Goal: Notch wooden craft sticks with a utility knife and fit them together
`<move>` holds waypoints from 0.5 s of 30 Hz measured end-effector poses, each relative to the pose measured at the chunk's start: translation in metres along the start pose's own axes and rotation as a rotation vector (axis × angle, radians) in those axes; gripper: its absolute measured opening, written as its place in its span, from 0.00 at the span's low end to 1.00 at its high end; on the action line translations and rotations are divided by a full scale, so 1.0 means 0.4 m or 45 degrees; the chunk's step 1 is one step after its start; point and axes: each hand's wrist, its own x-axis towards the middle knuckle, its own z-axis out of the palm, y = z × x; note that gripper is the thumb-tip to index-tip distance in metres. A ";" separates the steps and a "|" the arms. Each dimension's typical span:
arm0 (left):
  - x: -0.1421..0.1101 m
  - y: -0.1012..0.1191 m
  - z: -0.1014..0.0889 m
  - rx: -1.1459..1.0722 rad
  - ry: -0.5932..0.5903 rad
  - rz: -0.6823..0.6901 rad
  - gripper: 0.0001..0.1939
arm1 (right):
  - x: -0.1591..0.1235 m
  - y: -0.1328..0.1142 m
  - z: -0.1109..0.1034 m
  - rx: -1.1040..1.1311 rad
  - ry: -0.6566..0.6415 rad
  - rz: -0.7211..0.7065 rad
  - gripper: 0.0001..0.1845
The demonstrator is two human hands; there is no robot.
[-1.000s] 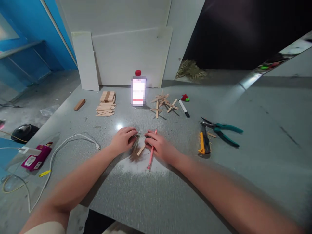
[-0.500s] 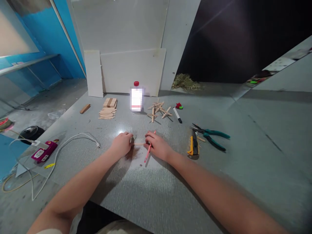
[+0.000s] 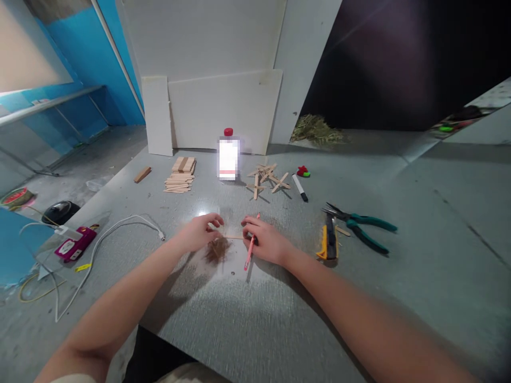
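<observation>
A thin wooden craft stick lies crosswise between my two hands, low over the tabletop. My left hand is at its left end, with the fingers parted and the thumb close to the stick; whether they touch I cannot tell. My right hand has its fingers curled at the stick's right end, which they hide. A pink pencil slants through the fingers of that same hand, its lower end pointing toward me. A brown stain marks the table just below the stick.
Behind my hands stand stacked craft sticks, a red-capped bottle and joined sticks. A marker, yellow utility knife and green-handled pliers lie to the right. A white cable runs along the left.
My left hand's fingers have spread and lifted from their closed position near the stick. My right hand keeps the pencil. The view has shifted slightly.
</observation>
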 end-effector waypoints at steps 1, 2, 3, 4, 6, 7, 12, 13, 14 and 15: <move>-0.001 0.012 0.018 -0.031 0.005 0.019 0.19 | -0.001 0.001 -0.002 0.010 -0.002 -0.007 0.20; 0.000 0.023 0.037 -0.055 0.013 0.040 0.19 | -0.002 0.002 -0.004 0.020 0.000 -0.010 0.20; 0.003 0.034 0.055 -0.071 0.027 0.066 0.18 | -0.003 0.003 -0.005 0.029 0.007 -0.008 0.18; 0.007 0.043 0.071 -0.080 0.043 0.094 0.18 | -0.004 0.004 -0.006 0.037 0.017 -0.003 0.14; 0.017 0.055 0.093 -0.073 0.088 0.160 0.17 | -0.006 0.006 -0.005 0.056 0.040 0.010 0.04; 0.022 0.057 0.097 -0.059 0.104 0.207 0.16 | -0.007 0.006 -0.004 0.065 0.051 0.016 0.01; 0.042 0.047 0.091 0.105 0.204 0.391 0.08 | -0.010 0.002 -0.002 0.108 0.103 0.040 0.06; 0.046 0.043 0.090 0.144 0.226 0.414 0.09 | -0.011 0.000 -0.003 0.117 0.110 0.047 0.07; 0.050 0.039 0.090 0.178 0.244 0.436 0.09 | -0.012 -0.002 -0.003 0.124 0.120 0.056 0.07; 0.054 0.036 0.089 0.204 0.253 0.460 0.10 | -0.013 -0.004 -0.004 0.132 0.129 0.063 0.08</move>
